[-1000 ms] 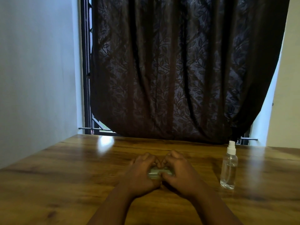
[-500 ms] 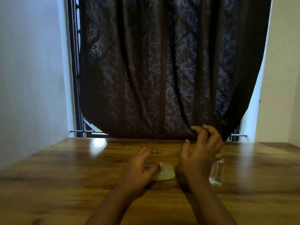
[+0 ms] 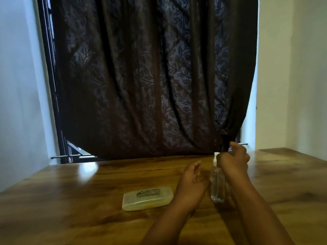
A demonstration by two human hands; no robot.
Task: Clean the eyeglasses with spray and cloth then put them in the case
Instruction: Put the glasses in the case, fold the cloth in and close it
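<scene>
Setting: wooden table (image 3: pixel 70 200) fills the lower frame, dark leaf-patterned curtain (image 3: pixel 150 76) above it.
Right hand (image 3: pixel 233 160): right of centre, gripping the top of a clear spray bottle (image 3: pixel 217 187).
Left hand (image 3: pixel 192 183): just left of the bottle, fingers loosely curled, holding nothing.
Case (image 3: pixel 147 198): closed, pale, lower centre, flat on the table.

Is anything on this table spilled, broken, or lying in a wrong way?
Nothing stands out. The case lies flat and closed on the table, the spray bottle stands upright with the right hand at its top, and the left hand is beside it. No liquid shows on the wood. No eyeglasses or cloth are visible.
</scene>
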